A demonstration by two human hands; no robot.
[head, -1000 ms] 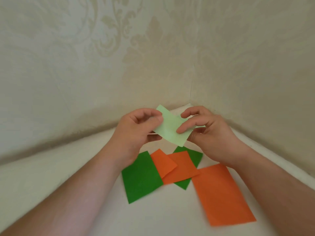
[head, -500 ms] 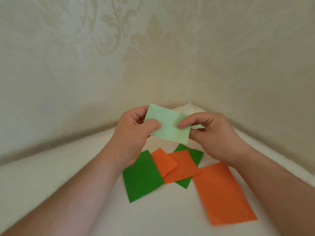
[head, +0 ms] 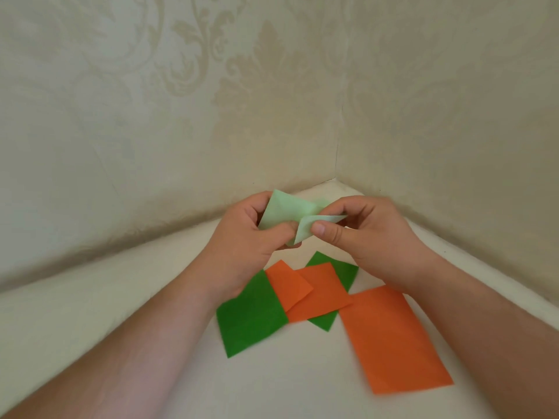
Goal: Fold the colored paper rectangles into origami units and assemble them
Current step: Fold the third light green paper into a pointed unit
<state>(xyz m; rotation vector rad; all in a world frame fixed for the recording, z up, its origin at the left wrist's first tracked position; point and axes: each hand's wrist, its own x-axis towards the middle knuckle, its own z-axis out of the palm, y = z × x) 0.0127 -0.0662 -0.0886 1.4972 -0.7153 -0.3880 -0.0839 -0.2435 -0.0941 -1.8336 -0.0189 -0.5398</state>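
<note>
Hands meet above a pale cream surface (head: 151,313) set into a corner of patterned wallpaper (head: 211,86). Between them is a light green paper (head: 279,211), held up off the surface and partly folded. The left hand (head: 251,240) grips its left part, fingers curled behind the sheet and thumb pressed on the front. The right hand (head: 366,237) pinches a turned-over flap at the sheet's right edge between thumb and forefinger; the flap's paler underside faces the camera.

Below the hands, more sheets lie flat on the surface. A dark green rectangle (head: 251,319) sits at the left, a small orange piece (head: 287,285) overlapping its right edge. That piece lies on a larger orange sheet (head: 320,294), which in turn covers most of a second dark green sheet (head: 348,272). A big orange rectangle (head: 393,340) lies to the right, its top left corner just beside that stack.
</note>
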